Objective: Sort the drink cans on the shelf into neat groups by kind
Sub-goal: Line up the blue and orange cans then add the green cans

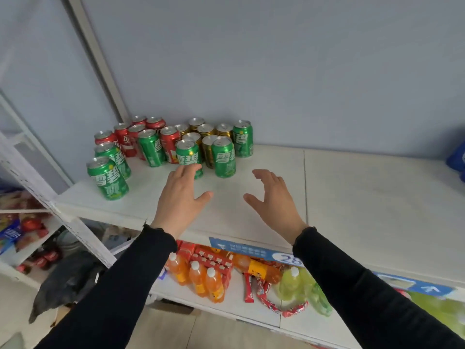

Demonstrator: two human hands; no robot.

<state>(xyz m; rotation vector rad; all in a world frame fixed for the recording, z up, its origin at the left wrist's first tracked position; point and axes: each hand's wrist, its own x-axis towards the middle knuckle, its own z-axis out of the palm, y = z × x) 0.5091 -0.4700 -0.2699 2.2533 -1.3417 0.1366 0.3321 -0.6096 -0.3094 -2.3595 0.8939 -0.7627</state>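
A: What do the cans look like, starting from the left?

B: They stand upright in one mixed cluster at the back left of the white shelf (352,197), against the blue-grey wall (276,59). Two green Sprite cans (108,181) are at the front left, one behind the other. Behind them is a bunch of red cola cans (125,141) with another green can (151,148) among them. Then the gold cans (205,131) are packed at the back, with a green can (188,157) and a second one (223,157) in front of them, and one more green can (243,139) at the far right end.

A: And the hands?

B: The left hand (180,197) has its fingers spread and relaxed, the fingertips overlapping the bottom of the front middle green can; I cannot tell whether they touch it. It holds nothing. The right hand (273,197) hovers above bare shelf, fingers loosely curved, thumb out, nothing in it, apart from every can. Both wear black sleeves (364,285).

A: Below?

B: Orange drink bottles (198,275) on the lower shelf.
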